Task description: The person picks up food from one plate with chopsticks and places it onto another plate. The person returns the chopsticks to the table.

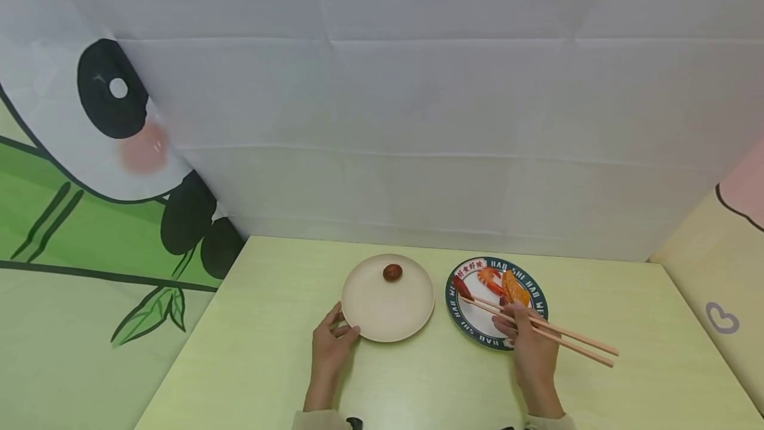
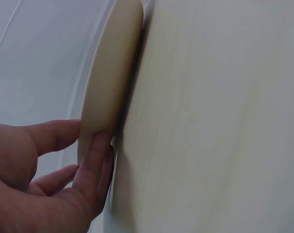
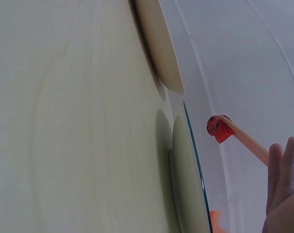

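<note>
Red-brown food piece (image 1: 462, 287): at the tips of the chopsticks (image 1: 587, 340), lifted above the left rim of the patterned plate (image 1: 477, 325)
Right hand (image 1: 534, 349): its grip is curled round the chopsticks, whose thick ends stick out to the right, over the table
Patterned plate: just below the right hand, with a white middle and a dark lettered rim; it carries a shrimp-like piece (image 1: 488, 280), an orange-yellow piece (image 1: 516, 289) beside it, and a dark red piece (image 1: 504, 300) partly hidden by the fingers
Left hand (image 1: 331, 349): its grip pinches the near left edge of the cream plate (image 1: 388, 310), some fingers against the outer wall
Cream plate: flat on the table, left of the patterned plate and apart from it
Brown round piece (image 1: 392, 273): on the cream plate, towards its far rim
Table (image 1: 412, 390): pale yellow-green, under both plates
Backdrop (image 1: 442, 105): a creased, greyish-white sheet behind the table
Left side panel (image 1: 77, 231): green, with cartoon leaves
Right side panel (image 1: 698, 264): cream, bearing a purple heart outline
</note>
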Demonstrator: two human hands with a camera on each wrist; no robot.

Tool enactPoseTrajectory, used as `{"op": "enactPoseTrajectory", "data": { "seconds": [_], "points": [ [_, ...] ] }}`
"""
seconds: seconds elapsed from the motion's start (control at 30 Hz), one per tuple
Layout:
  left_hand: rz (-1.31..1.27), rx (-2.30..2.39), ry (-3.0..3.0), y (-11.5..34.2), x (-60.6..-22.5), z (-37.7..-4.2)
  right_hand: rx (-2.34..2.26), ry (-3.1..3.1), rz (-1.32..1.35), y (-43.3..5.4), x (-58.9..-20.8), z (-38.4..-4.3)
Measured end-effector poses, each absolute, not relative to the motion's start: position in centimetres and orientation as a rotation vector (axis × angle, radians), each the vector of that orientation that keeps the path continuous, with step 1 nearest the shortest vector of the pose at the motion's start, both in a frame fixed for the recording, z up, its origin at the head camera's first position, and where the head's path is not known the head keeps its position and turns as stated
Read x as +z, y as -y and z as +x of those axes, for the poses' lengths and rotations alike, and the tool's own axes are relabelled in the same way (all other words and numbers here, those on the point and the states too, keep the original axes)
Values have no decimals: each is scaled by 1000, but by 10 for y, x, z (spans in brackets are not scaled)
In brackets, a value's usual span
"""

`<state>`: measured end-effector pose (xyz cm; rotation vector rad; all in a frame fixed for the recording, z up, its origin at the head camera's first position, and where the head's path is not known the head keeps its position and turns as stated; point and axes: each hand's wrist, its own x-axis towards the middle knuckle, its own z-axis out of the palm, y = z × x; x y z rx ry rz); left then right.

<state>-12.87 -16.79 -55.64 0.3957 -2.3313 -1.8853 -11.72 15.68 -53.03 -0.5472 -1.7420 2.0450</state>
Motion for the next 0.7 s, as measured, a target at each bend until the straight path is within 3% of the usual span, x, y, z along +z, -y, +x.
{"op": "enactPoseTrajectory", "data": {
  "seconds": [0.7],
  "points": [
    [405, -1897, 2329, 169, -554, -128, 2037, 1617, -533, -166, -531, -111]
  ]
}}
